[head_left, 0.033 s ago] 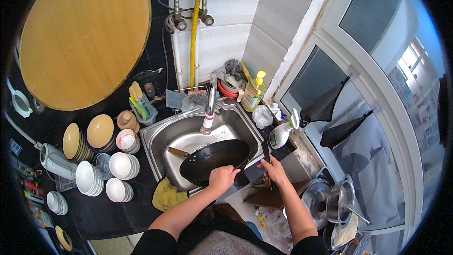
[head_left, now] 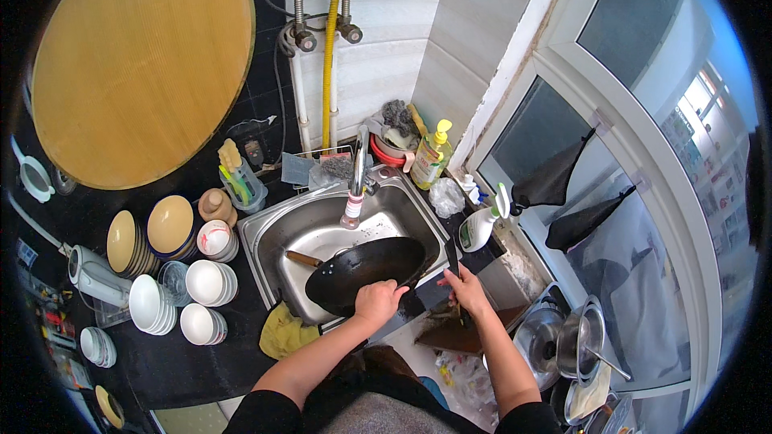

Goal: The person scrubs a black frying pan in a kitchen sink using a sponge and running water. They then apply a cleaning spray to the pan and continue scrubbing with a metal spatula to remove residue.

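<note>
A black wok [head_left: 370, 269] with a wooden handle [head_left: 304, 259] rests tilted in the steel sink [head_left: 277, 245]. My left hand [head_left: 378, 301] is closed on the wok's near rim. To the right of the sink's edge, my right hand [head_left: 465, 288] grips a long, narrow dark tool [head_left: 453, 255]. One end of the tool points up past my fingers and the other extends below them; its exact kind I cannot make out. Above the basin stands the faucet [head_left: 357, 181]. A yellow-green cloth [head_left: 285, 333] drapes by the sink's near left corner.
Stacked white bowls [head_left: 211, 283] and tan bowls [head_left: 170, 223] crowd the left counter. A soap pump bottle [head_left: 432, 157] and a white spray bottle [head_left: 480, 227] stand right of the sink. Metal pots [head_left: 581, 337] sit at lower right, by the window. A round wooden board [head_left: 145, 64] leans upper left.
</note>
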`<move>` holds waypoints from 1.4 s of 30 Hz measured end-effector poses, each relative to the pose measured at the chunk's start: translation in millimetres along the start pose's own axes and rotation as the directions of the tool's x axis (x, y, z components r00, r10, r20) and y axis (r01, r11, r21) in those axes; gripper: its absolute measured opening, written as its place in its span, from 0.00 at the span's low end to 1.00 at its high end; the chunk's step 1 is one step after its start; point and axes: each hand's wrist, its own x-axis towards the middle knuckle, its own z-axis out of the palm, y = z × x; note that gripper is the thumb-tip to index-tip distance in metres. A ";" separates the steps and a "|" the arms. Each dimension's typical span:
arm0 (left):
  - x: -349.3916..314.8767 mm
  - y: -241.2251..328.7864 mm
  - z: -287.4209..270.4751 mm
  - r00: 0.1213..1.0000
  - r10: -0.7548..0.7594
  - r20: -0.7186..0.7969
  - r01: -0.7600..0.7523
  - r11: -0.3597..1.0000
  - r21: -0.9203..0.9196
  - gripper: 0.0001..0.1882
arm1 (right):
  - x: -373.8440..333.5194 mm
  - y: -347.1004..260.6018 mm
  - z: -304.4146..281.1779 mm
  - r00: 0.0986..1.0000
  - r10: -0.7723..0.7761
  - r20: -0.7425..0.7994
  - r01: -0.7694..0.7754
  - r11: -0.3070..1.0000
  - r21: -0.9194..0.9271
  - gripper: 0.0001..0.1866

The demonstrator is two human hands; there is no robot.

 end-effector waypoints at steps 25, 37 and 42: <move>45.3 -1.1 -132.3 0.942 -0.317 -0.105 0.287 0.930 -0.230 0.26 | -10.5 -36.6 46.7 0.904 -0.404 -0.137 0.394 0.914 -0.096 0.31; 46.3 -20.4 -156.2 0.924 -0.383 0.016 0.346 0.813 -0.468 0.25 | 5.6 -56.6 72.5 0.874 -0.436 -0.217 0.424 0.900 -0.101 0.23; 47.3 -24.2 -166.5 0.901 -0.426 0.087 0.392 0.709 -0.586 0.23 | 8.8 -80.5 75.7 0.875 -0.448 -0.183 0.433 0.893 -0.120 0.15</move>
